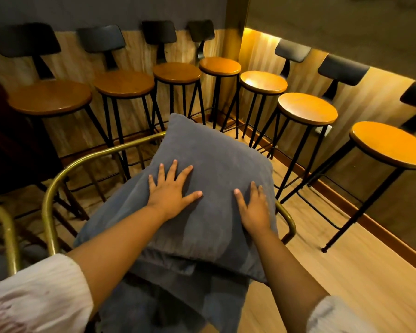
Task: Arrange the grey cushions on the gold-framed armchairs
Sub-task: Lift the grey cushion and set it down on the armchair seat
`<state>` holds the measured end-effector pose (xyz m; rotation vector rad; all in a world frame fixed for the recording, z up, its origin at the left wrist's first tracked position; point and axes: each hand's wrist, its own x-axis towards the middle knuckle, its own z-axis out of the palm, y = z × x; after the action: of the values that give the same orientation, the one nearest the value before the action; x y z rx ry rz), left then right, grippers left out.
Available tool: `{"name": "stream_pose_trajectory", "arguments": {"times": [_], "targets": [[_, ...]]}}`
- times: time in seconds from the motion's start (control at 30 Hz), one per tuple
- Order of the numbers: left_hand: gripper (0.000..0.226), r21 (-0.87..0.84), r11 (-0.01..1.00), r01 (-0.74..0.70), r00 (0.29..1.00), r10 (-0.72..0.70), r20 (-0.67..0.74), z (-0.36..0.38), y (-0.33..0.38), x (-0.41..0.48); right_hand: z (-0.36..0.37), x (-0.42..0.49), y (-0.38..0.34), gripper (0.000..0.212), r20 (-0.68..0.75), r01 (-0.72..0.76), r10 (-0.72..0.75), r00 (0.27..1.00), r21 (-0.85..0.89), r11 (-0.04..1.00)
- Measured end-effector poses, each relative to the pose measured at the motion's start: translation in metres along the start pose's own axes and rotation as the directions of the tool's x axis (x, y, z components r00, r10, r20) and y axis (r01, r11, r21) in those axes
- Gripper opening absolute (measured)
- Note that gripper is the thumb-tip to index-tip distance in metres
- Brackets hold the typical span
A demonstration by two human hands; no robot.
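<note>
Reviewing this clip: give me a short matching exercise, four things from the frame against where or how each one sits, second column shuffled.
Column 1:
1. left hand
2. right hand
3. grey cushion
4. bar stools

Column 2:
A. lined up along the walls, round wooden seats
B. leaning on the gold-framed armchair, one corner pointing up
C. flat on the cushion's middle, fingers spread
D. flat near the cushion's right edge

Pairs: 1-C, 2-D, 3-B, 4-A
</note>
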<state>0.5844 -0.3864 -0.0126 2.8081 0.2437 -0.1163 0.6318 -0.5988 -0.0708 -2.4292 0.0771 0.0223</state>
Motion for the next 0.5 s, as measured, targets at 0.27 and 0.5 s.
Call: {"name": "stream_pose_trajectory", "arguments": {"times": [0.27,0.5], "targets": [[0.064,-0.091,0.995,0.043,0.996,-0.049,-0.069,-0.023,-0.033,-0.044,0.006,-0.051,-0.058,0.07,0.044,0.158,-0.156,0.987,-0.032,0.987],[0.058,-0.243,0.959,0.148,0.969,-0.19,-0.159,-0.062,-0.124,-0.153,0.062,-0.157,-0.147,0.069,0.113,0.482,-0.487,0.866,0.072,0.873]]}}
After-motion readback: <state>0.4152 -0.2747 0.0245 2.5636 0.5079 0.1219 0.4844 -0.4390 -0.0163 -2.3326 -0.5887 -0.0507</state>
